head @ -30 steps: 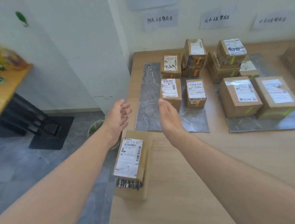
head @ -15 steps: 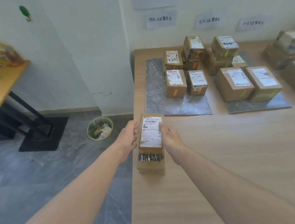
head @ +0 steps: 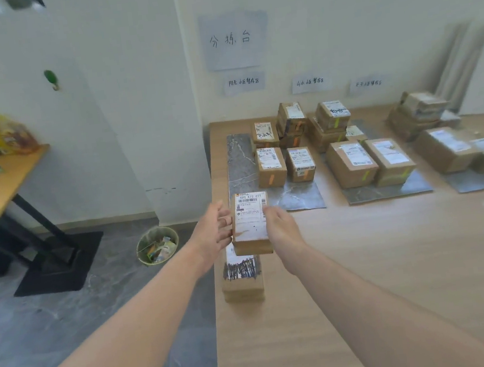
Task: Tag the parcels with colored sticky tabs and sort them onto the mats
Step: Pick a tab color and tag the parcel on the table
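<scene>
Left hand and right hand clasp the top parcel, just lifted off the lower parcel at the bench's left edge. Tagging next, likely.

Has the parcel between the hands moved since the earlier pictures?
Yes. The held parcel has moved forward off the scribbled parcel beneath, toward the leftmost mat.

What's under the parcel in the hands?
A second cardboard parcel lies at the table edge, its label scribbled over in black. Its far end is covered by the held parcel, so the rest of that label and any tab there cannot be seen.
</scene>
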`<state>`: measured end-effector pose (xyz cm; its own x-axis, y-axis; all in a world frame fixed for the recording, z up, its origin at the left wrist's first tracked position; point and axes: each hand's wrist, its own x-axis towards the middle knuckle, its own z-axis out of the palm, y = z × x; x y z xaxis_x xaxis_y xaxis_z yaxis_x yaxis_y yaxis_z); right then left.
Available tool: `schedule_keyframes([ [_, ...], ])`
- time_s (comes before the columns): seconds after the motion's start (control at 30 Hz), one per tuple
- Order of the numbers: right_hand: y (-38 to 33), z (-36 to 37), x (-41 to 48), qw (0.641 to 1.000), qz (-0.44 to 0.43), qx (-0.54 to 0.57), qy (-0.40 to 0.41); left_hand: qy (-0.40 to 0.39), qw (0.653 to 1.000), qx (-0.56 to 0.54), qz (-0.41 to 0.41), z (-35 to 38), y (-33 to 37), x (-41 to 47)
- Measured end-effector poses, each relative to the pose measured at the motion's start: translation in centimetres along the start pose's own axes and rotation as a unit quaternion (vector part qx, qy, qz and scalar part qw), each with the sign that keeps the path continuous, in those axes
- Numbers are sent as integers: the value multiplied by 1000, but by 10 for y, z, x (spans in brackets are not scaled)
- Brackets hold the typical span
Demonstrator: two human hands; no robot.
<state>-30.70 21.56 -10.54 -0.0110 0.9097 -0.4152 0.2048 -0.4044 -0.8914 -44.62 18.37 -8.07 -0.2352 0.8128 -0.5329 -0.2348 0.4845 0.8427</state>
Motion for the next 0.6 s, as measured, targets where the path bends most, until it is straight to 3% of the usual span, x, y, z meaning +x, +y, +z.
schedule_keyframes([
  [0.6, -130, -128, -79, 984, -147, 22, 101, -83, 983, 15, 165, 103, 126, -109],
])
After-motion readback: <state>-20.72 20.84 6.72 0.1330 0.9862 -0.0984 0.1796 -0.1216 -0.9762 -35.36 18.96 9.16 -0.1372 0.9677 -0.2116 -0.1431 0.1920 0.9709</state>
